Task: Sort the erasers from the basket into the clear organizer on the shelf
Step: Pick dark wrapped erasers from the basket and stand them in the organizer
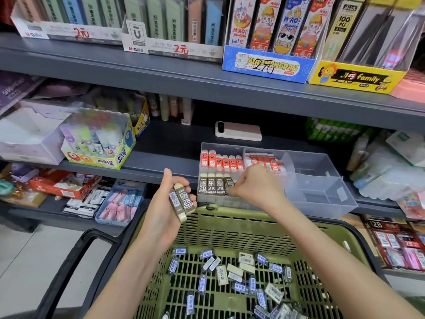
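Brown erasers (pixel 184 200) gripped in left hand (pixel 163 204), right hand (pixel 255 187) pinching single eraser (pixel 229 183)

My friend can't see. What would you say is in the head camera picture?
The right hand slots a brown 2B eraser into the clear organizer on the shelf, beside three matching ones, while the left hand holds spare brown erasers. Below, a green basket holds many small loose erasers.

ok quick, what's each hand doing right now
Left hand: grips two brown 2B erasers.
Right hand: pinches a single brown eraser, setting it in the clear organizer.
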### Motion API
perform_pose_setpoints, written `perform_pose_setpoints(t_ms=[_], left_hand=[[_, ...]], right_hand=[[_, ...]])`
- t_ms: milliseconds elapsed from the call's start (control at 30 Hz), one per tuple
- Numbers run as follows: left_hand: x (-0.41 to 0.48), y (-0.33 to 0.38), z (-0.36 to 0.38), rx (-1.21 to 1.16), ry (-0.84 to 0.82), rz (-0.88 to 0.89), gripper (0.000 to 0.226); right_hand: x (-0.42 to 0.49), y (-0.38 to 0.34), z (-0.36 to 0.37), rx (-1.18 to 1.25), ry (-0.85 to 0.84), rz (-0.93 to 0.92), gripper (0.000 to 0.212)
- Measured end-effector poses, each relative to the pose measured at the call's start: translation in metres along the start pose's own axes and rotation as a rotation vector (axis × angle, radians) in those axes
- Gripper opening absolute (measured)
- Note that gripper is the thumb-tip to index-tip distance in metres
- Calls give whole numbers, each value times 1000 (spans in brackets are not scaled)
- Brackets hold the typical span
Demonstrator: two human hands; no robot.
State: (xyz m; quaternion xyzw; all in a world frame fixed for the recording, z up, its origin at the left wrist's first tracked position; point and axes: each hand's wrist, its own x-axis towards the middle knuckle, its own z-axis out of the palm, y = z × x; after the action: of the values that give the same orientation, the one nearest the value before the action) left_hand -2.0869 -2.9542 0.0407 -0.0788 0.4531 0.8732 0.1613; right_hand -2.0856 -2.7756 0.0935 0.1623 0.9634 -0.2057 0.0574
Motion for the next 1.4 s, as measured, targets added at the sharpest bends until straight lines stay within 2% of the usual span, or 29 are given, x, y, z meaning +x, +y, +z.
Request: perform_pose_setpoints(t_ms=[100,233,300,367,500,667,733,833,933,1033,1167,1233,1400], left_hand=[[-1,-1,0,1,-9,0,36],[-3,-1,-2,-82,-66,17,12],[-3,-1,-2,-137,-82,11,11],[-2,-1,-1,-176,-94,17,14],[-4,-2,0,-115,-122,72,18],[-11,-1,7,-66,-196,97,28],[-14,0,8,-58,-231,92,34],[-17,1,8,-18,-289,70,38],[-15,2,9,-73,-273,44,39],[-12,5,6,-189,-261,45,42],[-11,8,6,-230,-211,27,35],[-11,8,8,-241,-178,4,31],[-10,8,8,-265,-153,-29,30]], right_hand=[[-2,-2,5,14,-10,-43,28],[-6,3,1,26,-5,-91,33],[-13,2,0,22,95,-159,36],[-24,-2,2,158,129,-256,36],[-44,-18,18,425,-84,-298,31],[-44,-27,34,666,-84,-277,12],[-43,-27,31,663,-116,-329,23],[-41,-22,22,631,-257,-424,45],[-37,-13,8,762,-371,-408,43],[-25,3,-11,911,-254,-281,33],[0,24,-20,758,-5,-211,21],[9,30,-17,675,16,-201,19],[19,34,-2,652,-38,-169,16]])
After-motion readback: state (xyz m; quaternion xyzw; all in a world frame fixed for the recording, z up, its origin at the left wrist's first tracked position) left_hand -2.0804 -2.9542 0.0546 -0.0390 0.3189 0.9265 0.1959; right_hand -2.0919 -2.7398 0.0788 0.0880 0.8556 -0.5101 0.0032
